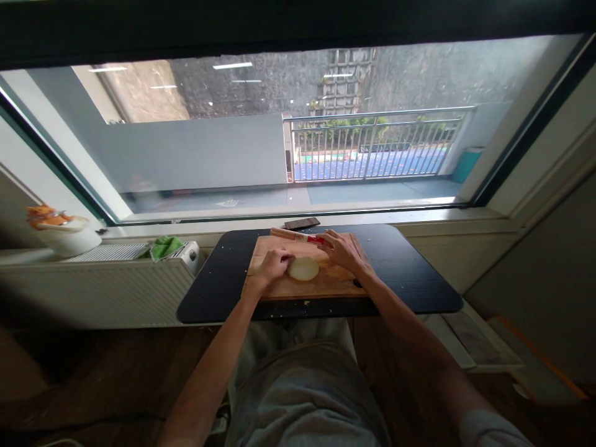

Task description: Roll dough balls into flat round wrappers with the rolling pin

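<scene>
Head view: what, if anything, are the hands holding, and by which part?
Right hand: the stick, apparently by its right end. Left hand: at the left edge of the dough; grip unclear.

Rod: right end hidden by right hand.

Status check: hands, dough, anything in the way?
Left hand at left edge of dough disc. Right hand at right end of rolling pin. Dough disc flat on cutting board, nothing lying across it.
</scene>
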Motion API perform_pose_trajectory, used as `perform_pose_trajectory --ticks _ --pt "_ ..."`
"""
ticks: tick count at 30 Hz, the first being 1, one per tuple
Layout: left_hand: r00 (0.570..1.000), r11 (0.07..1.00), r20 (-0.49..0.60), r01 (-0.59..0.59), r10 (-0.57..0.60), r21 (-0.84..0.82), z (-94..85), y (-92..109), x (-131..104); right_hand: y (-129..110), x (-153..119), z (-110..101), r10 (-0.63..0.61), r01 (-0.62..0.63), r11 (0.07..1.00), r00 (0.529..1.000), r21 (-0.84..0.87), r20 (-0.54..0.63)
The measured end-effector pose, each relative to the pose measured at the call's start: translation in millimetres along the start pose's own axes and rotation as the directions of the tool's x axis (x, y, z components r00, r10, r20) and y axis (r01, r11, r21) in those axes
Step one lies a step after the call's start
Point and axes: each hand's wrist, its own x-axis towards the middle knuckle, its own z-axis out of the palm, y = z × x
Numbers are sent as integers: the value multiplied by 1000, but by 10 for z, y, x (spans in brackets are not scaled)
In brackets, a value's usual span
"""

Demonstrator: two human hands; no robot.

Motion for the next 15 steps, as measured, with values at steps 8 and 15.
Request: perform_pose_trajectory --ticks 8,15 --pt "998 976 -50 27 -39 -216 -30 -133 -251 -105 9 -122 -11 11 999 1000 -35 1" --pt "1000 976 -28 4 -10 -217 -21 -123 -251 24 3 -18 -6 6 1000 1000 -6 2"
